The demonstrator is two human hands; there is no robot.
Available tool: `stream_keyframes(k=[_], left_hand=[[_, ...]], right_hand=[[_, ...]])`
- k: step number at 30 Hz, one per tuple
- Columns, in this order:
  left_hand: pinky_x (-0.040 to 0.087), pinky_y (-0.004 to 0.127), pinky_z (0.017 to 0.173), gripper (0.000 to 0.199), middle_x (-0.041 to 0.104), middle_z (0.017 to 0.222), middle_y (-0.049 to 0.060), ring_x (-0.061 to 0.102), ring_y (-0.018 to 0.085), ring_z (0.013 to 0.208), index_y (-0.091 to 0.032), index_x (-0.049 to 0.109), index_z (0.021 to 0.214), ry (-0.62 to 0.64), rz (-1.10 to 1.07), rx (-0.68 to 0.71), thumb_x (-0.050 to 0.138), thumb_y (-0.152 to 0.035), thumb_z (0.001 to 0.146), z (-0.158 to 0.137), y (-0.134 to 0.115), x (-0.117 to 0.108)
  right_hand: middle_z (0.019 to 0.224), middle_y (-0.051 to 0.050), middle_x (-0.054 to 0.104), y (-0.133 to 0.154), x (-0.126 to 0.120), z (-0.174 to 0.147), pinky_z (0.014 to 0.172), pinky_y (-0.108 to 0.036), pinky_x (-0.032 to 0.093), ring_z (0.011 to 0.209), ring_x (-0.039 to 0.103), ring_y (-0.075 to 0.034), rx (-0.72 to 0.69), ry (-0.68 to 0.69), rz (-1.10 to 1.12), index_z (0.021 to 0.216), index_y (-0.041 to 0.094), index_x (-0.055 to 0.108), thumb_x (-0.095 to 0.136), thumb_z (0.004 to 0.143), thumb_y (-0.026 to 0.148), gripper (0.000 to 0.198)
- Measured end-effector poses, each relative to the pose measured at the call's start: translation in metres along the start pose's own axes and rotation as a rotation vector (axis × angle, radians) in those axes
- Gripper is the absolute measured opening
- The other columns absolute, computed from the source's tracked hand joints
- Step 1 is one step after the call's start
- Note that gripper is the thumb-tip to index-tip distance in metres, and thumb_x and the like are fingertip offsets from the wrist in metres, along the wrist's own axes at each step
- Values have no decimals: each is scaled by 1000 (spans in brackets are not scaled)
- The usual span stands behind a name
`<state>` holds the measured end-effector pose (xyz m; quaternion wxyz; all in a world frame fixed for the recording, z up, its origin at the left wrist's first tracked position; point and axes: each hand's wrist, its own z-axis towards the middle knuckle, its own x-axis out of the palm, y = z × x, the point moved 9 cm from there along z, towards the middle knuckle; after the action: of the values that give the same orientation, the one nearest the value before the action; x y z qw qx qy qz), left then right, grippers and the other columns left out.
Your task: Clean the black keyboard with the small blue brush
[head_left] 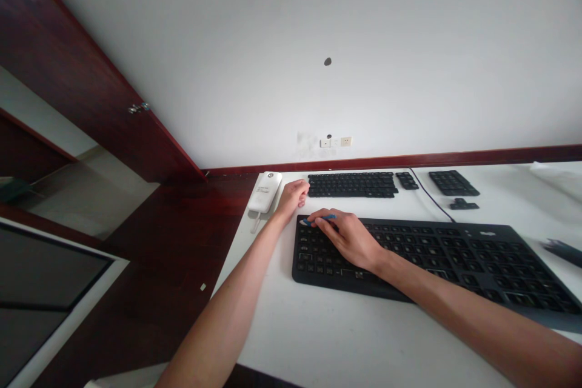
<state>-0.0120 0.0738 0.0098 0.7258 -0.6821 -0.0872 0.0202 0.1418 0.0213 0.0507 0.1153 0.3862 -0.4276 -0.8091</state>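
Light strokes are best made with the blue brush (330, 216), pinched by the right hand (349, 235) over the far-left corner of the keycap-less keyboard (411, 241) on the tabletop (318, 321), the left hand (294, 195) loosely curled beside keycaps (350, 185).

The left grip (292, 200) curls loosely shut, its arm (240, 297) stretched forward; the right grip (348, 237) pinches, its forearm (454, 303) slanting leftward.
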Motion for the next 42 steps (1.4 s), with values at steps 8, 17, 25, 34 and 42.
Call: stream_keyframes(k=[8,17,25,34,42], left_hand=[[21,21,45,35,29,52,-9,26,4,44,-20,44,65,-8,-3,-13,68,-40,81,1,3,-1],[21,22,46,34,30,52,-9,25,4,44,-20,44,65,-9,-4,-12,66,-40,81,0,1,0],[21,22,46,34,30,52,-9,25,5,44,-20,44,65,-9,-6,-12,65,-40,82,0,0,0],[20,22,46,34,30,53,-9,25,5,44,-20,43,65,-1,-10,-8,65,-39,82,0,2,0],[20,22,45,35,31,53,-9,26,4,44,-20,44,65,6,-6,-2,65,-41,82,1,4,0]], right_hand=[[111,-4,78,2,0,1,95,-39,54,102,73,-23,-2,10,17,118,26,75,46,109,33,31],[110,-4,78,2,1,1,93,-38,55,100,73,-24,6,15,10,118,26,75,46,108,33,31],[109,-4,78,2,0,0,92,-38,55,98,74,-24,10,11,9,117,26,74,46,108,34,31],[109,-4,79,3,-1,1,92,-36,56,99,74,-23,0,8,8,115,26,74,46,108,34,30],[110,-4,79,3,-1,1,92,-37,56,99,74,-23,13,10,20,116,26,74,47,108,33,30]])
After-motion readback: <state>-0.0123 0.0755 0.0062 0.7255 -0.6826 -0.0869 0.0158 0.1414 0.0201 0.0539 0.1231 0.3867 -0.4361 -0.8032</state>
